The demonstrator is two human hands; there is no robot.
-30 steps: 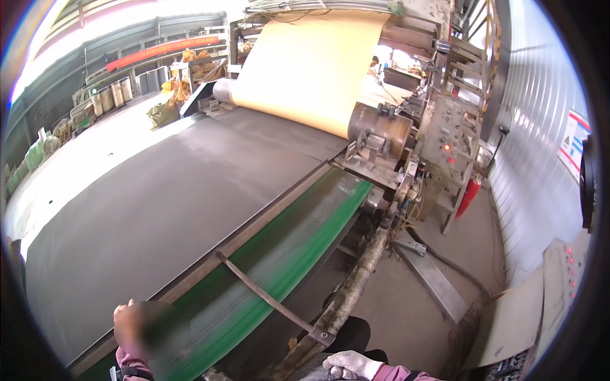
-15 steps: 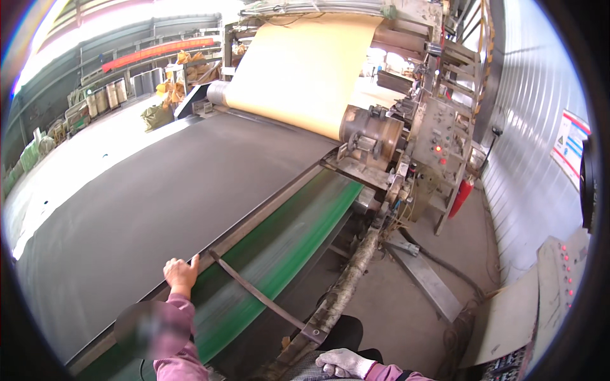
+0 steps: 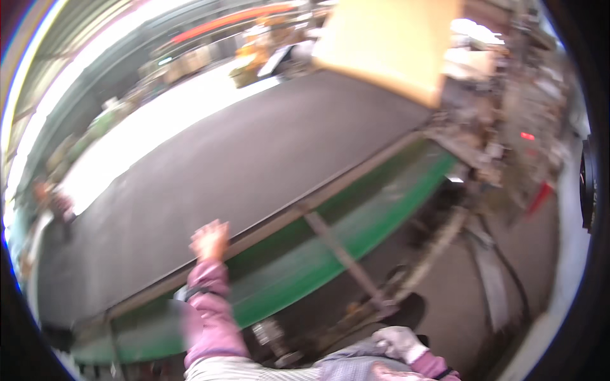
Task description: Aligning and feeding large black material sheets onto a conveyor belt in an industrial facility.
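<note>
My bare left hand (image 3: 211,240) is open, its fingers spread at the near edge of a wide dark grey sheet (image 3: 254,159) on the machine; whether the palm presses on it I cannot tell. Its pink sleeve reaches across a green belt (image 3: 279,267) running below the metal edge rail (image 3: 273,223). In a whitish glove, my right hand (image 3: 401,344) stays low by my lap with its fingers curled, and no object shows in it. Motion blurs the picture.
A yellow-orange sheet (image 3: 391,47) hangs at the sheet's far end. A metal crossbar (image 3: 343,254) spans the green belt. A long bar (image 3: 438,247) runs along the near right side. Red lights (image 3: 527,136) glow at the right. A blurred figure-like shape (image 3: 60,203) stands at far left.
The view has swung to the left, so the machine sits further right in the picture. My left hand has its fingers more spread. My right hand remains low by my lap.
</note>
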